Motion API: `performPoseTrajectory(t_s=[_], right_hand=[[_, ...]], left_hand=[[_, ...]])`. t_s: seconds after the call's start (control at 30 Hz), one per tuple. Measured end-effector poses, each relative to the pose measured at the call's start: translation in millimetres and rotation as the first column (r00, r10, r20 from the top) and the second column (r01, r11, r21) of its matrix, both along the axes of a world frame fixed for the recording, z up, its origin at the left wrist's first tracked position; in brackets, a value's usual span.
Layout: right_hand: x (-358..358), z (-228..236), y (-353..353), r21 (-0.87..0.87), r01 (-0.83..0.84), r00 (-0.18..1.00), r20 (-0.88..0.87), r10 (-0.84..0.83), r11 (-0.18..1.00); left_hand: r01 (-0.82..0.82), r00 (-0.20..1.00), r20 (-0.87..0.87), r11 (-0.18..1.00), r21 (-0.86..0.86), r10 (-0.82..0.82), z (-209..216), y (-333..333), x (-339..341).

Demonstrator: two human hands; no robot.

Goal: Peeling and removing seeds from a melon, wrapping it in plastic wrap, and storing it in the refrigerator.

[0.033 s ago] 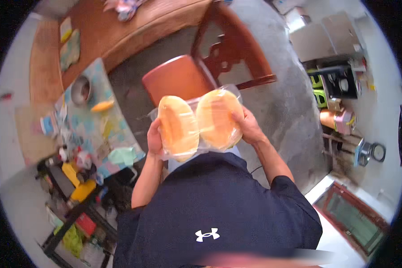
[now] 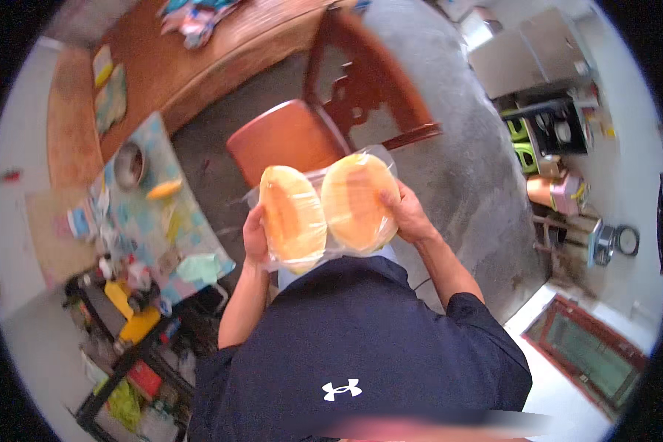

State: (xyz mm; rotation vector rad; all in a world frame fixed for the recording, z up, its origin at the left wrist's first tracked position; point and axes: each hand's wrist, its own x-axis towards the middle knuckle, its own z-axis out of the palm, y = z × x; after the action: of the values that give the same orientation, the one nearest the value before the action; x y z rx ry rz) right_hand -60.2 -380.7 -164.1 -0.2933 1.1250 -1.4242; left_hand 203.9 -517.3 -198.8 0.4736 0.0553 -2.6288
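Two oval pale-orange pieces with darker orange middles, which look like melon halves, lie side by side under clear plastic wrap: the left melon half point(image 2: 295, 219) and the right melon half point(image 2: 359, 202). I hold them up in front of my body, broad orange faces toward me. My left hand point(image 2: 254, 237) is closed on the left edge of the wrapped pair, its fingers mostly hidden behind. Around the right edge my right hand point(image 2: 411, 216) is closed, with the thumb pressed on the front of the wrap.
Beyond the wrapped halves stands a wooden chair point(image 2: 287, 140). At left, a table with a patterned cloth point(image 2: 191, 221) bears a metal bowl point(image 2: 131, 166), a yellow-orange piece point(image 2: 164, 189) and clutter. A black shelf point(image 2: 118, 383) is at lower left, a wooden bench point(image 2: 221, 62) farther off.
The view has shifted slightly, so the chair and bench sit a little lower and farther left. Both hands keep the same hold on the wrapped halves.
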Motion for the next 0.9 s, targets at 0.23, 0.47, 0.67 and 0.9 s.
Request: performPoseTrajectory(t_s=[0.23,0.47,0.67,0.9], right_hand=[[-136.7,35.2,106.0,-0.082,0.306,0.951,-0.016,-0.309,0.948],[-246.8,69.5,156.2,-0.042,0.603,0.797,-0.005,-0.604,0.797],[-347.0,70.9,136.0,-0.048,0.655,0.754,-0.028,-0.657,0.754],[-469.5,82.9,75.8,-0.04,0.631,0.761,-0.161,-0.628,0.775]], left_hand=[[0.219,0.951,-0.205,0.973,-0.073,-0.23,36.3,40.8,-196.5],[0.394,0.904,-0.101,0.902,-0.173,-0.415,52.9,38.0,-371.2],[0.447,0.871,-0.145,0.88,-0.162,-0.469,60.4,27.8,-488.3],[0.328,0.919,-0.177,0.932,-0.155,-0.353,64.8,-16.1,-617.4]])
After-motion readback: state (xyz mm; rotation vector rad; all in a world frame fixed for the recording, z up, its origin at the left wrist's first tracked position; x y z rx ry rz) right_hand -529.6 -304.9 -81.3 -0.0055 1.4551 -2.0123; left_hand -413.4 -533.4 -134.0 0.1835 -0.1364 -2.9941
